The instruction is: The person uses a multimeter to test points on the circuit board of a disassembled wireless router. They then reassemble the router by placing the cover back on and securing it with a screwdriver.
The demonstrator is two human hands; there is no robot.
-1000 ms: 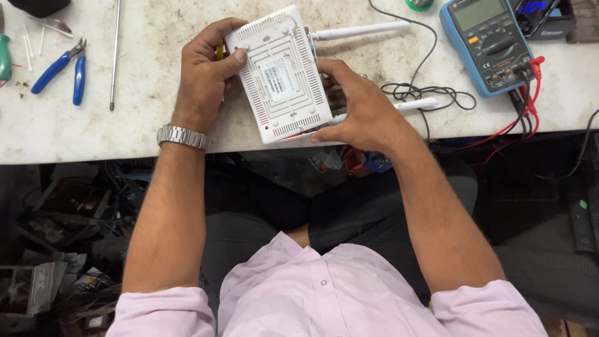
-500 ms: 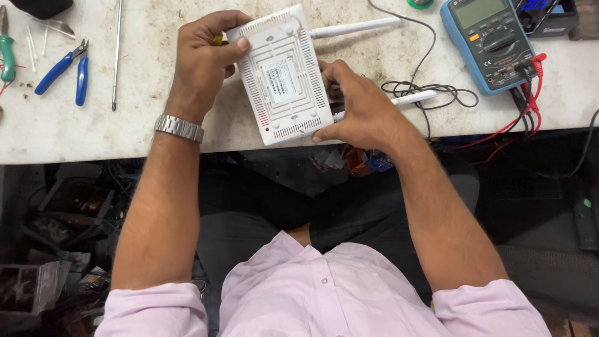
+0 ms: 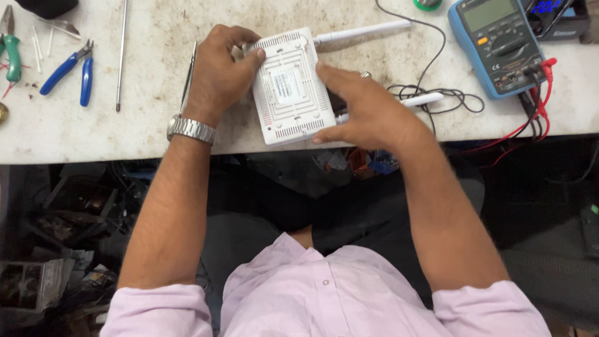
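Workbench [image 3: 156, 134]: both hands gripping router [image 3: 288, 87]

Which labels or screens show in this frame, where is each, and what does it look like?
Label: pale rectangular sticker, centre of the white router's underside, held between the left hand and right hand.
Multimeter screen: grey-green rectangle atop the blue multimeter, upper right of the bench.
Second display: blue glowing digits on a dark device, far upper right, partly cut off.

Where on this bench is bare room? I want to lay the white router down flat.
Bare bench lies between the blue pliers and the left hand, past the thin metal rod. The right hand side is crowded: black cable, antennas, blue multimeter and red leads.
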